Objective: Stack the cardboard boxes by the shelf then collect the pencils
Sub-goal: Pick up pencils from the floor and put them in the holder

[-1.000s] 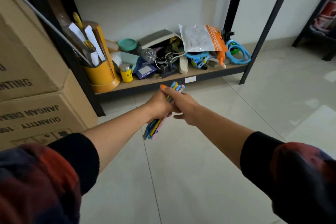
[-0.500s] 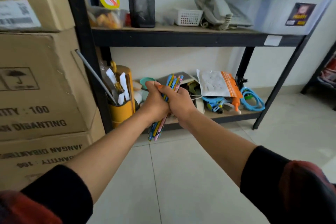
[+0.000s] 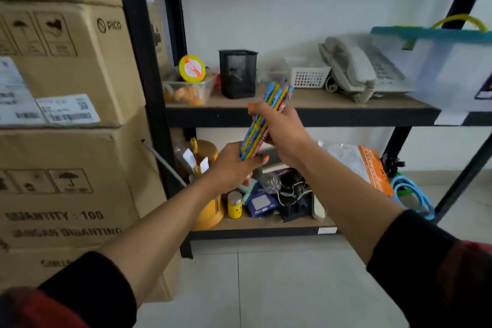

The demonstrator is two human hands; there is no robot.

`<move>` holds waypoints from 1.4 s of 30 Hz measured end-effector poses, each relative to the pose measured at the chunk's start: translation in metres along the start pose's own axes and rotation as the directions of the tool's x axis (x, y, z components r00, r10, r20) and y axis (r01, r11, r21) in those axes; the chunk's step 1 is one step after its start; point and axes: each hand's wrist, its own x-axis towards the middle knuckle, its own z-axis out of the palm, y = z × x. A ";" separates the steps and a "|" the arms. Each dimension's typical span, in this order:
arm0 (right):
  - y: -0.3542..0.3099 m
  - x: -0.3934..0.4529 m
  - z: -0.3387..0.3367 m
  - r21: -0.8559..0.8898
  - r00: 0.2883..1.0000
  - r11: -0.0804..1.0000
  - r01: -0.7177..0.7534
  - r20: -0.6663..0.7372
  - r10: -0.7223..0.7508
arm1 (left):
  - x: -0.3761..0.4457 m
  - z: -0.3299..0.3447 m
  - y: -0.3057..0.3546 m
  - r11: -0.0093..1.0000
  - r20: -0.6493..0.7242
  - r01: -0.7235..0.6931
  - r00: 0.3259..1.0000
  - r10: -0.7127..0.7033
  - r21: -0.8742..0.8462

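A bundle of blue, yellow and pink pencils (image 3: 263,120) stands nearly upright in front of the black shelf (image 3: 300,116). My right hand (image 3: 279,128) grips the bundle around its middle. My left hand (image 3: 234,168) holds the lower ends from below. The pencil tips reach up just right of a black mesh pen cup (image 3: 237,73) on the middle shelf board. Several cardboard boxes (image 3: 69,120) are stacked on the left, against the shelf's post.
On the middle board sit a clear tub with a yellow lid (image 3: 190,80), a white basket (image 3: 308,76), a grey telephone (image 3: 351,69) and a clear bin with a teal lid (image 3: 447,61). The bottom board holds a yellow holder (image 3: 210,210) and clutter. Tiled floor (image 3: 266,287) lies below.
Both hands have lifted the pencil bundle from floor height up to the middle shelf board. The view has tilted upward, and the bundle now stands more upright.
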 end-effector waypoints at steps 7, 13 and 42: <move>-0.046 -0.001 -0.011 -0.103 0.981 0.991 -0.087 0.162 0.103 | 0.011 -0.030 0.062 0.969 0.059 -0.071 0.997 0.059 0.238; -0.090 0.007 -0.011 -0.034 0.997 0.997 0.063 0.048 -0.062 | 0.027 -0.050 0.099 0.960 0.012 -0.123 0.992 0.124 0.250; -0.088 0.190 -0.002 -0.215 0.988 0.974 0.066 -0.123 -0.095 | 0.177 -0.119 0.115 0.634 -0.129 0.187 0.982 -0.138 0.750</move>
